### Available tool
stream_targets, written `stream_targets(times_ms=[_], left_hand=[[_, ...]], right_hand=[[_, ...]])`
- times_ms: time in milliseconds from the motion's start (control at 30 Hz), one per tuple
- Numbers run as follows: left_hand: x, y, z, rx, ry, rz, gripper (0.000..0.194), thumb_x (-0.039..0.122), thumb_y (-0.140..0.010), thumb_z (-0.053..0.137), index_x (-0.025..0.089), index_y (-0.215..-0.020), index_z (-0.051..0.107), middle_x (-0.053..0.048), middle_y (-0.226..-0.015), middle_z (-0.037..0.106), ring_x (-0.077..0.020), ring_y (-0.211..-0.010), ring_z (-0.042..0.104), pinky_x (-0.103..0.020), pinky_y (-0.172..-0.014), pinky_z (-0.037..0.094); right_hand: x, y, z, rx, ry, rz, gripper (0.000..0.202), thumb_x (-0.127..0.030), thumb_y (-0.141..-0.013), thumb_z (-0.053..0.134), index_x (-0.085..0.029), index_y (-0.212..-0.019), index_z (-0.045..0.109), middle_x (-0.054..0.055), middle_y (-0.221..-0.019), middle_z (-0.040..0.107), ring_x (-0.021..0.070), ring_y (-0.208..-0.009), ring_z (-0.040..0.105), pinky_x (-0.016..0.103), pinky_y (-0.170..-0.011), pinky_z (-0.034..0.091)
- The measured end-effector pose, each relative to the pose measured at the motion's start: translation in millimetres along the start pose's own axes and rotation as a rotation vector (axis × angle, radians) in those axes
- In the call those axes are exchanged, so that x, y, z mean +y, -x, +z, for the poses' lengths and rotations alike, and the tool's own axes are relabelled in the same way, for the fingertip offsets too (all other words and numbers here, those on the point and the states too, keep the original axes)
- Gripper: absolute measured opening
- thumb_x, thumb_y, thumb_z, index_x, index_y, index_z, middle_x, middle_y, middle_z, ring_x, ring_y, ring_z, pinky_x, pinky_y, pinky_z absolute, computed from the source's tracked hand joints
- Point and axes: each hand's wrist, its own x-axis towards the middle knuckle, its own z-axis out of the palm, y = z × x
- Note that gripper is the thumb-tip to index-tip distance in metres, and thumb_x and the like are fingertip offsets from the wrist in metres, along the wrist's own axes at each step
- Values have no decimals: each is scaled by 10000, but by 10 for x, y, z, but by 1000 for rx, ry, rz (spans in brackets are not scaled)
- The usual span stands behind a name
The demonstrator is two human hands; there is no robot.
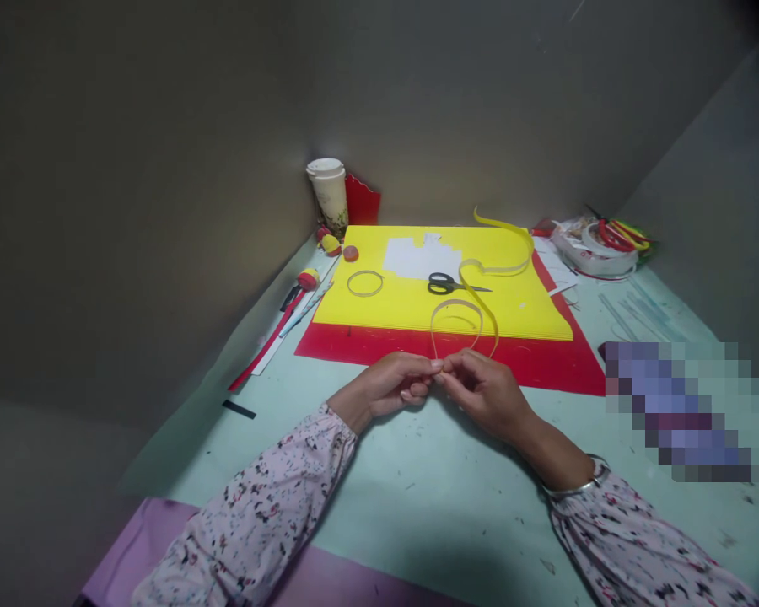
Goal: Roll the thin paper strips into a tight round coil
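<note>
A long, narrow yellow strip [491, 314] curls over the yellow sheets and forms a loop just beyond my fingers. My left hand [397, 384] pinches the strip at the near side of that loop. Fingertip to fingertip with it, my right hand [484, 390] also pinches the strip there. The exact spot they grip is mostly covered by the fingers. Scissors [446, 284] with black handles lie behind the loop, partly under the strip. To their left is a thin ring [365, 284], flat on the yellow sheets [405, 314].
Red sheet [347, 344] lies under the yellow stack, with white paper [411, 257] on top. A lidded paper cup [327, 194] stands at back left, near red and white strips [269, 348]. A plastic bag of coloured items [598, 249] sits back right; a pixelated object [676, 413] lies right.
</note>
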Motion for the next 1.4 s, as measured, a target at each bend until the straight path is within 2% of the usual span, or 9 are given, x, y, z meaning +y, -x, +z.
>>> stream_targets(times_ms=[200, 533, 800, 1133, 1400], left_hand=[[-5, 0, -5, -12, -18, 5, 221, 240, -747, 782, 105, -759, 607, 67, -603, 385, -15, -474, 280, -145, -420, 180], [-10, -17, -35, -15, -9, 4, 217, 262, -787, 772, 92, -823, 642, 56, -634, 414, -13, -486, 304, -142, -425, 194], [-9, -20, 0, 42, -16, 16, 216, 259, -772, 775, 93, -802, 640, 49, -636, 419, -16, -486, 302, -150, -422, 187], [-7, -12, 24, 57, -56, 37, 245, 277, -743, 785, 101, -754, 614, 60, -612, 385, -18, -479, 289, -159, -421, 170], [-13, -27, 18, 66, -40, 45, 226, 260, -763, 765, 111, -731, 597, 53, -613, 397, -20, -476, 305, -160, -417, 164]], right_hand=[[31, 12, 37, 47, 17, 16, 89, -278, -887, 678, -195, -869, 652, 18, -741, 642, 130, -605, 574, 243, -537, 453], [31, -4, 37, 41, 52, -14, 92, -265, -915, 625, -205, -851, 653, 18, -726, 653, 130, -597, 576, 244, -548, 470], [43, -6, 39, 52, 109, -34, 80, -245, -912, 609, -201, -872, 662, 25, -736, 664, 136, -614, 591, 251, -565, 481], [55, 14, 66, 80, 123, -52, 76, -239, -914, 606, -202, -915, 673, 30, -756, 670, 143, -634, 611, 257, -579, 488], [40, 8, 68, 131, 148, -29, 86, -258, -905, 633, -211, -836, 655, 19, -717, 645, 137, -607, 588, 254, -558, 478]])
